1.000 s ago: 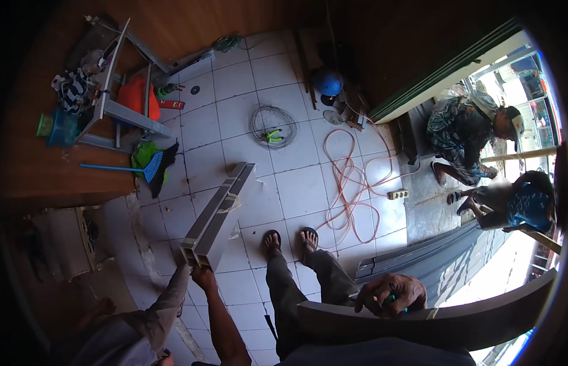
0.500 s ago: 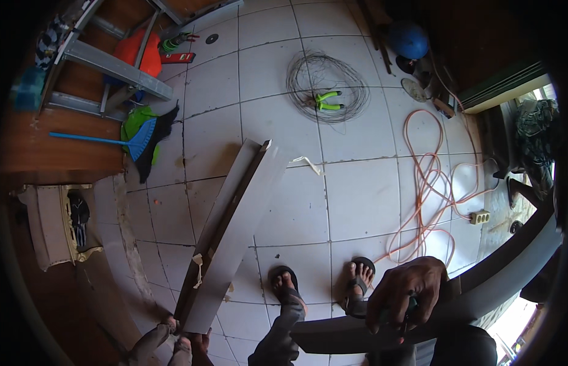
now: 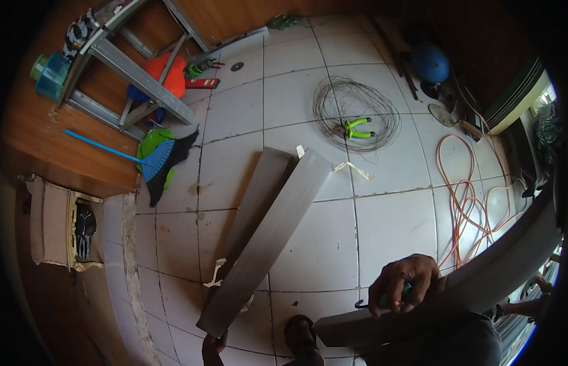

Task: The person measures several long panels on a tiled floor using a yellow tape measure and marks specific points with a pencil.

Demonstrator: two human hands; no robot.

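Observation:
At the lower left, my left hand (image 3: 215, 343) grips the near end of a long grey panel (image 3: 266, 244), which slants away across the floor. A second grey strip (image 3: 250, 204) lies alongside, partly under it, with torn pale tape (image 3: 215, 272) at its edge. My right hand (image 3: 405, 283) is closed around a small green-handled tool; a dark hooked tip (image 3: 360, 304) shows beside the fingers. The rest of that tool is hidden by the hand. Another long grey panel (image 3: 510, 262) passes just under the right hand and runs toward the right edge.
A wire coil (image 3: 357, 91) with green-handled pliers (image 3: 357, 127) lies ahead. Orange cord (image 3: 461, 195) is tangled at the right. A metal ladder (image 3: 137, 73), a blue broom (image 3: 156, 161) and a cream cabinet (image 3: 52, 222) stand left. Part of another person's limb (image 3: 525, 307) shows far right.
The view has shifted, so floor things sit lower and further right. The left grey panel now shows its broad face over the second strip. The right hand still holds the green-handled tool.

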